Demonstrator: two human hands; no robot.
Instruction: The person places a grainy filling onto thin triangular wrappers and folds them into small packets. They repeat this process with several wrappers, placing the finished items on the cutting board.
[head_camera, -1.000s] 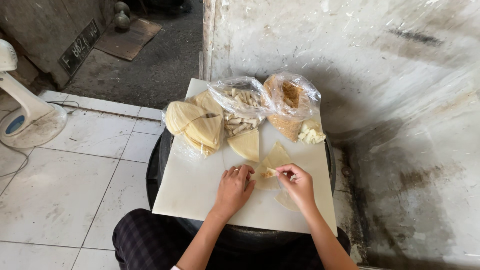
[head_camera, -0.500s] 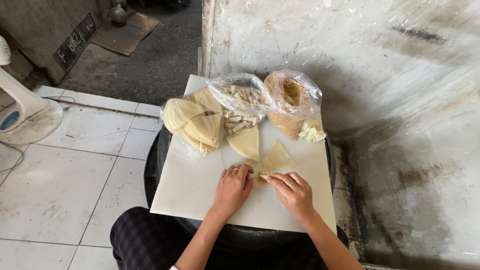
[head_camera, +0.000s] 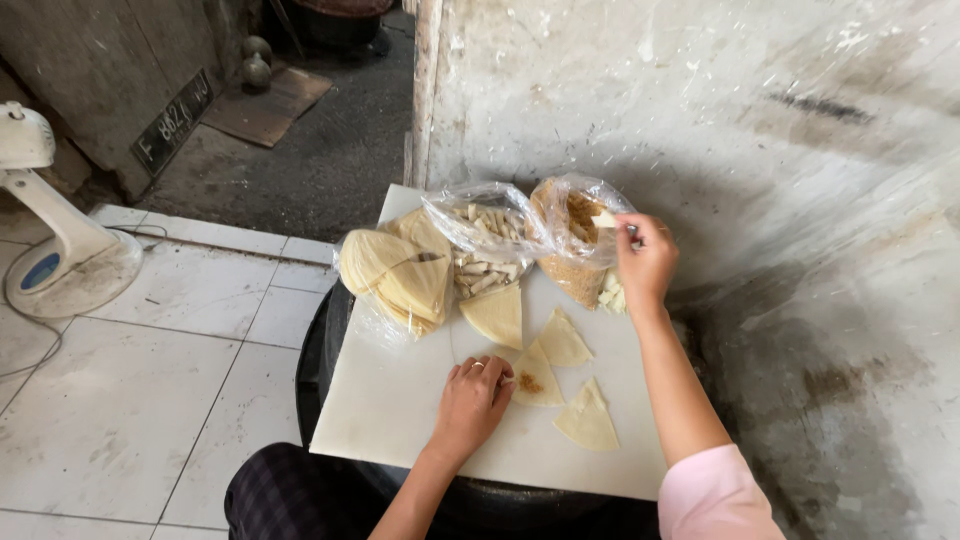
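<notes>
1. A white board (head_camera: 400, 400) is laid flat over a dark round tyre-like base (head_camera: 315, 370), which stands on a pale tiled floor (head_camera: 180, 370) beside a rough grey wall (head_camera: 800, 150)
2. The left hand (head_camera: 475, 400) is rested near the middle of the board, palm down, with its fingers bent and its fingertips pressed on the left edge of a triangular pastry sheet (head_camera: 538, 380); a small dab of brown filling is seen on that sheet just beside the fingertips
3. The right hand (head_camera: 645, 262) is raised over the far right of the board, with its fingers pinched shut on a small pale piece (head_camera: 604, 219) at the mouth of a clear bag of brown crumbly filling (head_camera: 575, 240)
4. Two more triangular sheets are laid apart on the board: one (head_camera: 563, 340) just beyond the pressed sheet, the other (head_camera: 588, 418) nearer to the person and to the right
5. A small heap of pale cubes (head_camera: 610, 292) is seen at the foot of the filling bag, below the right hand
6. A clear bag of pale strips (head_camera: 485, 255) is set between the filling bag and a bag of stacked yellow wrappers (head_camera: 395, 275) at the far left of the board; a folded wedge of wrappers (head_camera: 495, 315) is lying just in front of the strips
7. A white fan base (head_camera: 60, 270) is stood on the tiles, well apart to the left
8. A pink sleeve (head_camera: 715, 495) is worn on the right arm, and dark checked fabric (head_camera: 285, 495) is seen at the bottom edge
</notes>
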